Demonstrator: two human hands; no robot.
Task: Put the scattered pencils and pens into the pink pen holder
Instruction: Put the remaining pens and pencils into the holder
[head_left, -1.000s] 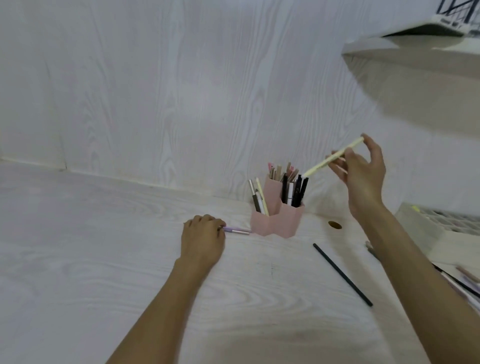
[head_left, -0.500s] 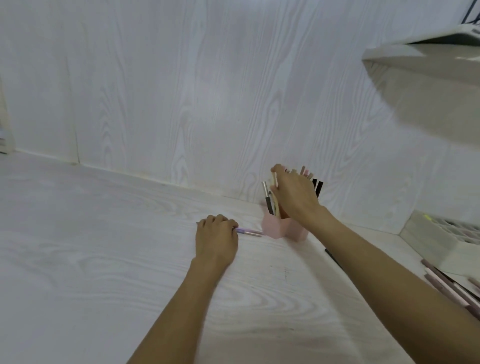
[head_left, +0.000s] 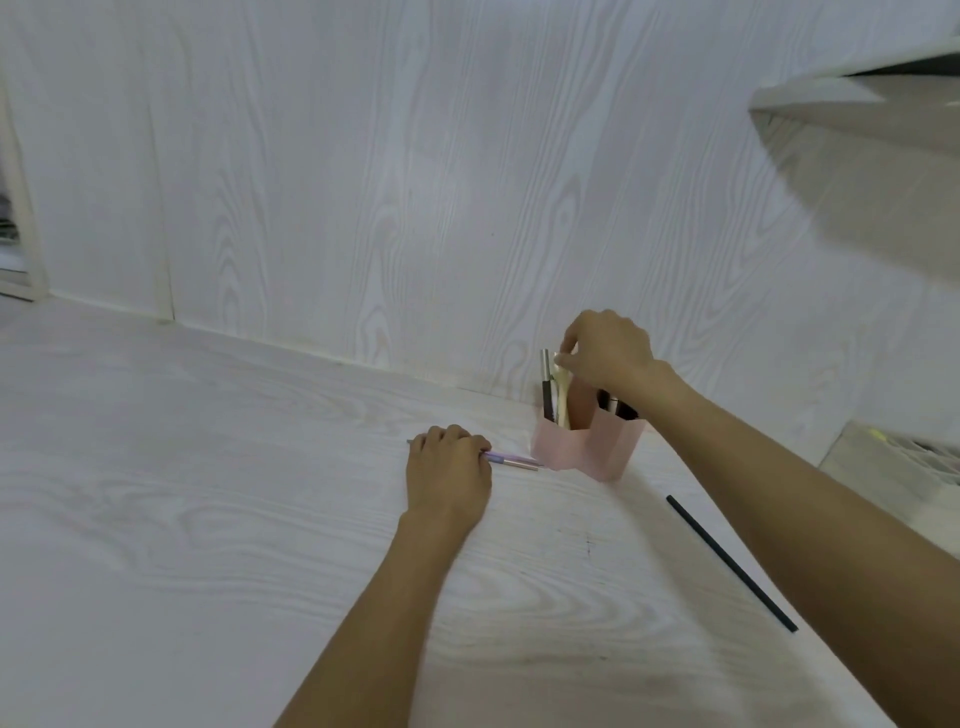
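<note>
Resting under the left hand (head_left: 448, 475), purple pen (head_left: 511, 460) beside pink holder (head_left: 589, 449)

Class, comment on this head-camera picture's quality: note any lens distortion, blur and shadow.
Head view: wide-angle bending curves the desk edge; soft even light; a grey shadow below the shelf; right hand slightly blurred over the pink pen holder.

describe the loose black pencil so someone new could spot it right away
Start at the pink pen holder against the back wall of the white desk. Look nearer and to its right: the black pencil lies flat and diagonal there. It is the only loose one that neither hand touches.
</note>
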